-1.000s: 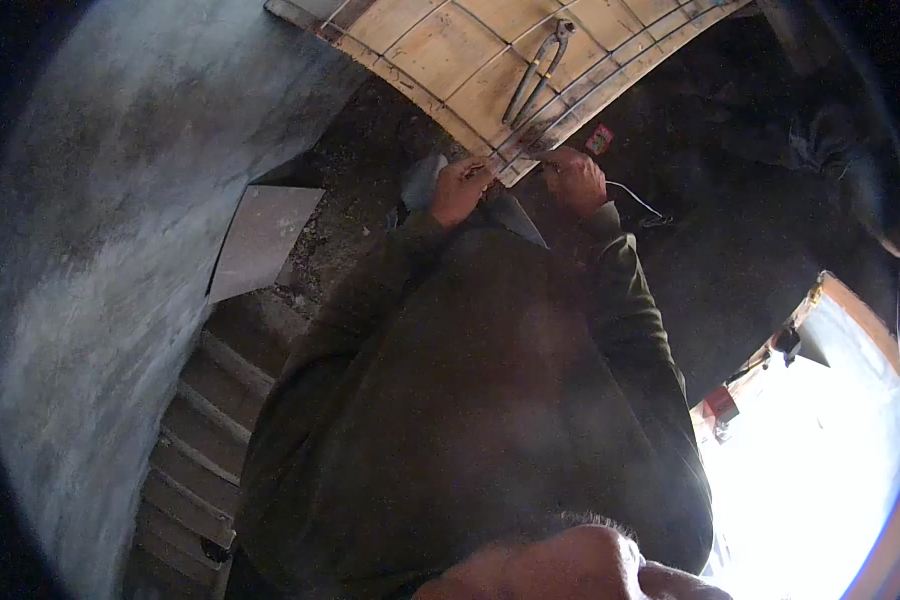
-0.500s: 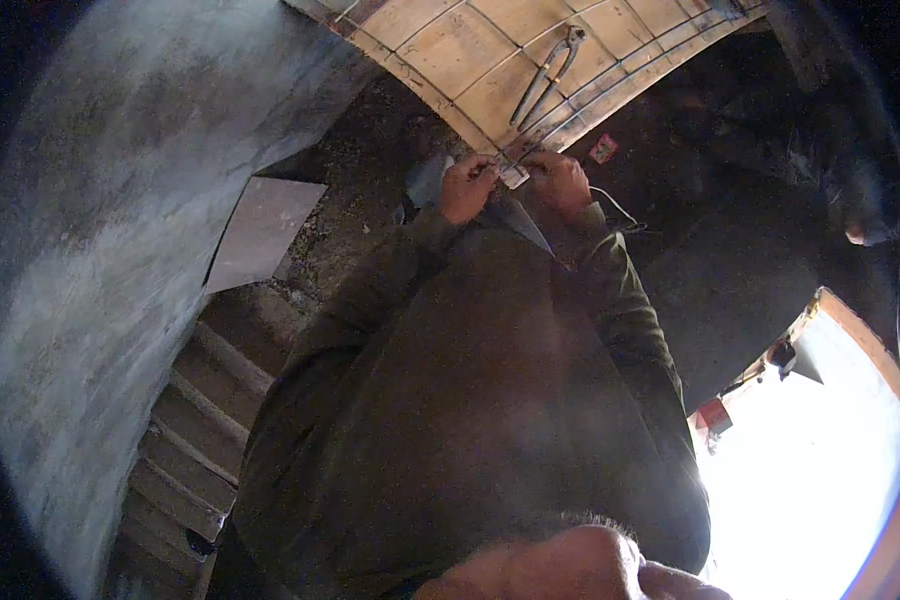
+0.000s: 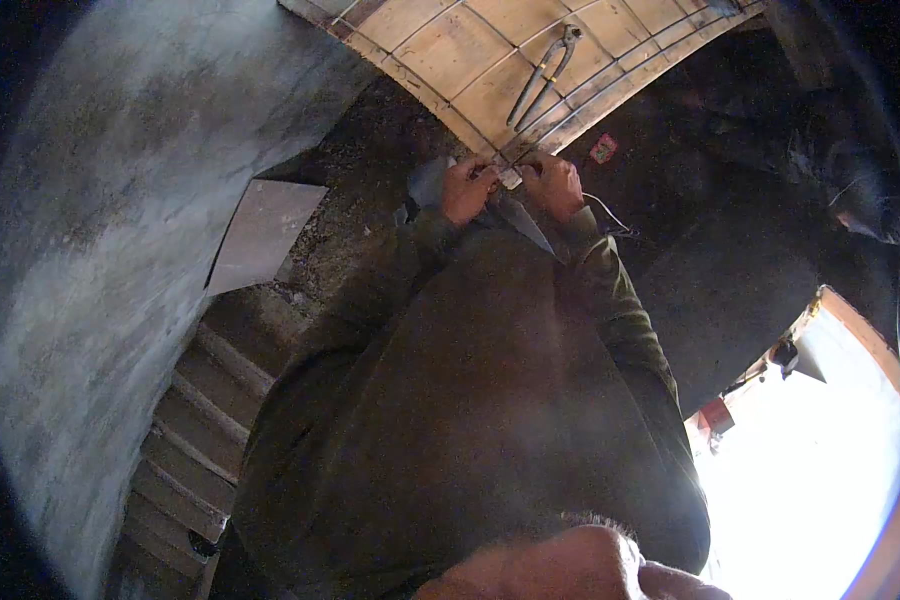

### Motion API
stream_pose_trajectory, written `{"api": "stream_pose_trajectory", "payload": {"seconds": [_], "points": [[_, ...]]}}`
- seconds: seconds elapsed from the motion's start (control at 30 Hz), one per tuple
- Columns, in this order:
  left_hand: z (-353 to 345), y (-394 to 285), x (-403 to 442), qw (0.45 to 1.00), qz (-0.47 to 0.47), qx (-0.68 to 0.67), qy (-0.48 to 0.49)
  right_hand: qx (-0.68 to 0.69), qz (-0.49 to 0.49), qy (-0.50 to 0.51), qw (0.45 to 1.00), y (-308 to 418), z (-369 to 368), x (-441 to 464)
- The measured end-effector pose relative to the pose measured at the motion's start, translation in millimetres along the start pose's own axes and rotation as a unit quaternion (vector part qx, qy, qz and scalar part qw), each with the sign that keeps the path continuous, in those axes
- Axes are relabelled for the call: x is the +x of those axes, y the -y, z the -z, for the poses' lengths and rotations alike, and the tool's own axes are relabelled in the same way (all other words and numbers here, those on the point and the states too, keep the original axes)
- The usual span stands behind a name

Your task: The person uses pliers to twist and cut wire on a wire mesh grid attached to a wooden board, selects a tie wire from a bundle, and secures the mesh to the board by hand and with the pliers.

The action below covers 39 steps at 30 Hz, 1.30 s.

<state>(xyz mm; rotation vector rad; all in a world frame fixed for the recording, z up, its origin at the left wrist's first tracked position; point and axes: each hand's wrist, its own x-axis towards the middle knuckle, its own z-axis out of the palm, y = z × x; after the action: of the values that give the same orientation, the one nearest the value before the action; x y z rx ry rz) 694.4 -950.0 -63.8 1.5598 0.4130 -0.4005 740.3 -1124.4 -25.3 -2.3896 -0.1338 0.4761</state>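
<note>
My left hand [image 3: 467, 190] is closed, fingers bent together at the near corner of a wooden panel [image 3: 485, 85]. Facing it, my right hand [image 3: 555, 187] is also closed, its fingertips pinched beside the same corner. What each holds is too small to make out. Thin metal rods [image 3: 510, 42] form a grid over the panel and meet near my fingers. A small pale block [image 3: 510, 178] sits between both hands at the corner. Pincers [image 3: 542, 80] with dark handles lie on the grid, just beyond my right hand.
Concrete steps [image 3: 185, 455] descend along the rough wall [image 3: 120, 190] on the left. A pale flat slab [image 3: 265, 235] leans by the wall. A small red packet [image 3: 603, 149] lies on the dark floor to the right. Bright light fills an opening [image 3: 800, 470] at lower right.
My right hand has drawn back slightly from the rods, toward my body and left. My left hand stays almost in place, and the pincers remain on the grid.
</note>
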Motion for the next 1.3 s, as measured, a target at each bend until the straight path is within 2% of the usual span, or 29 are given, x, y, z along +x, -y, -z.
{"api": "stream_pose_trajectory", "payload": {"seconds": [0.13, 0.2, 0.33, 0.43, 0.5, 0.63, 0.7, 0.8, 0.9, 1.03, 1.13, 1.2, 1.3], "points": [[-4.0, 3.1, -0.9, 0.998, 0.015, -0.061, -0.005, 0.047, 0.0, -0.034, 0.998, 3.5, -2.1, -1.5], [-3.6, 2.4, -0.7, 0.996, 0.025, -0.089, 0.012, 0.039, 0.035, -0.07, 0.996, 0.4, -8.3, -0.6], [-3.7, -7.2, -8.5, 0.994, 0.046, -0.097, 0.008, 0.063, 0.029, -0.074, 0.995, 5.9, -8.2, -6.5], [-7.2, -11.1, -10.5, 0.996, 0.006, -0.086, -0.016, 0.064, 0.043, -0.077, 0.994, 4.1, -10.9, -9.0], [-6.3, -7.4, -7.9, 0.982, 0.05, -0.183, 0.016, 0.079, 0.055, -0.086, 0.992, -1.5, -14.5, -6.6], [-5.2, -7.9, -11.1, 0.979, 0.072, -0.191, 0.01, 0.052, 0.091, -0.058, 0.993, -8.2, -9.5, -2.4], [-5.4, -6.4, -9.9, 0.988, 0.04, -0.152, -0.003, 0.051, 0.131, -0.045, 0.989, -10.1, -7.3, -0.2], [-7.3, 8.0, -5.8, 0.991, -0.004, -0.131, -0.013, 0.058, 0.112, -0.034, 0.991, -8.2, -6.4, 0.0], [-5.8, 10.8, -4.5, 0.994, 0.005, -0.11, 0.006, 0.076, 0.117, -0.072, 0.988, -0.1, -7.4, -6.4], [-4.3, 7.0, -6.7, 0.994, 0.006, -0.113, 0.004, 0.05, 0.112, -0.072, 0.99, -7.8, -13.2, -7.0], [-3.3, -0.6, -8.7, 0.998, -0.002, -0.058, -0.008, 0.061, 0.131, -0.091, 0.985, -3.1, -11.9, -9.5], [-2.4, -7.7, -10.5, 0.999, -0.028, -0.037, -0.01, 0.048, 0.072, -0.105, 0.991, 2.1, -12.8, -11.5], [-1.9, -21.0, -16.2, 0.998, -0.031, 0.027, -0.05, 0.066, 0.067, -0.109, 0.99, 7.0, -14.1, -12.1]]}}
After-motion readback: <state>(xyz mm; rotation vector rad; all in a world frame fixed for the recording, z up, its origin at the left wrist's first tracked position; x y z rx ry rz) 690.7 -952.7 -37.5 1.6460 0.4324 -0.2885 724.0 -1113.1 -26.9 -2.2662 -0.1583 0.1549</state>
